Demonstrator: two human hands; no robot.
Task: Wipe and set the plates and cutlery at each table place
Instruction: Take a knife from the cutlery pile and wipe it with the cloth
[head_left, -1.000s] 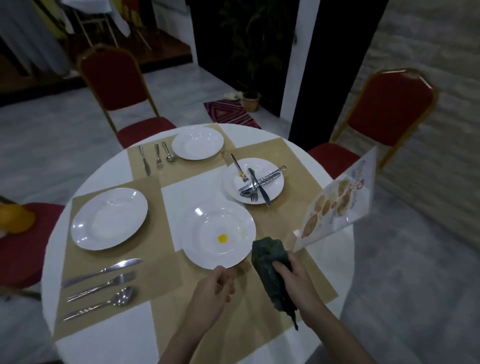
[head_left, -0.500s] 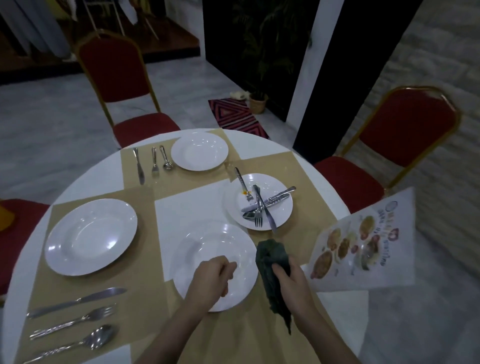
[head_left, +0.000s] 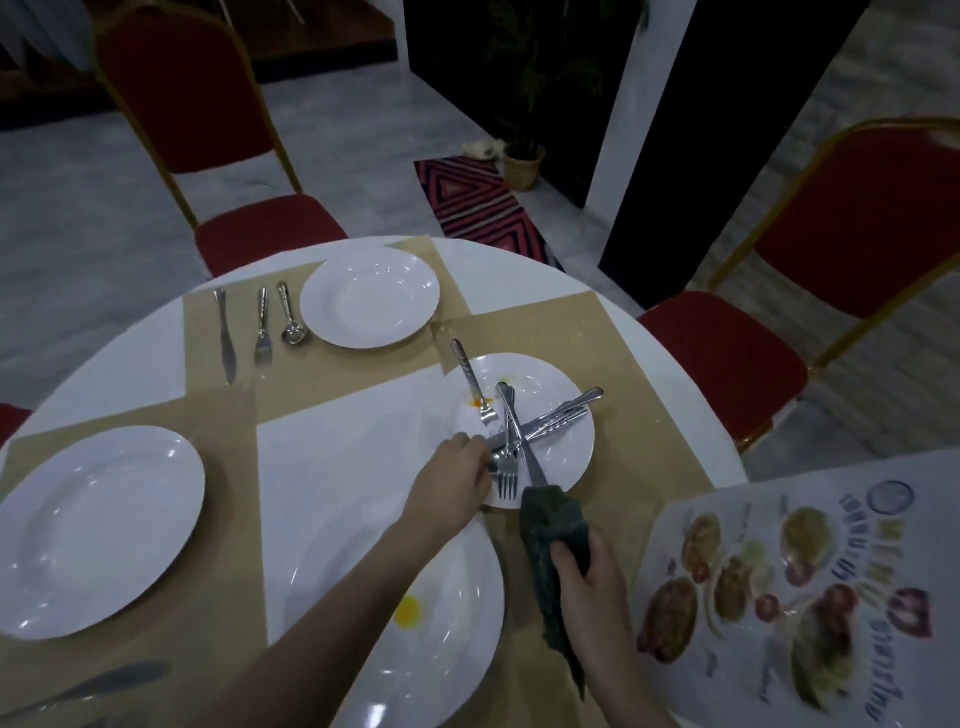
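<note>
My left hand (head_left: 452, 483) reaches across to the left rim of a small white plate (head_left: 566, 452) smeared with orange, and its fingers close on the ends of the cutlery pile (head_left: 550, 418) of forks, knives and a spoon crossed on it. My right hand (head_left: 587, 587) grips a dark green cloth (head_left: 550, 525) just in front of that plate. Under my left forearm lies a large white plate (head_left: 447, 649) with a yellow stain (head_left: 408, 612). A clean large plate (head_left: 93, 530) sits at the left place. A clean small plate (head_left: 369, 296) sits at the far place.
A knife, fork and spoon (head_left: 260, 327) lie in a row left of the far plate. More cutlery (head_left: 88, 686) lies at the near left. A laminated menu (head_left: 779, 587) stands at the right table edge. Red chairs (head_left: 192, 104) (head_left: 857, 218) surround the round table (head_left: 337, 447).
My left hand left the near stained plate and moved forward to the cutlery on the small plate. My right hand with the cloth shifted slightly forward; my head came closer.
</note>
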